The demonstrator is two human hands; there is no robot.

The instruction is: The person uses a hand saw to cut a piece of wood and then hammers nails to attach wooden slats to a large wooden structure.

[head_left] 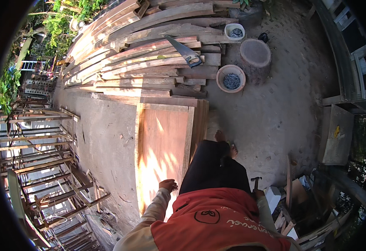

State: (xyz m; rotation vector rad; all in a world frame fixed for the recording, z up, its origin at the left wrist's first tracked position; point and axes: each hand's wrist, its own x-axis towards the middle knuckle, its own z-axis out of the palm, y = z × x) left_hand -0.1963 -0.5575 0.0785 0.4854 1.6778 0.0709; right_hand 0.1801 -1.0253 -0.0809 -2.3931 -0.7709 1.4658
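A hammer (256,180) juts up from my right hand (258,193), which is closed round its handle beside my right hip; most of the handle is hidden. My left hand (168,185) hovers over the near end of a wooden panel box (166,125), its fingers curled in. Whether anything small sits inside that hand cannot be made out. The box has a reddish plywood face with paler wooden strips along its edges, and sunlight falls in patches across it. It lies just left of my legs.
Long boards (149,56) are stacked beyond the box, with a handsaw (185,52) on top. A clay-coloured bowl of nails (231,80), a tree stump (256,58) and a white tub (235,32) stand at far right. Wooden frames (40,146) fill the left; scrap wood (289,221) lies near right.
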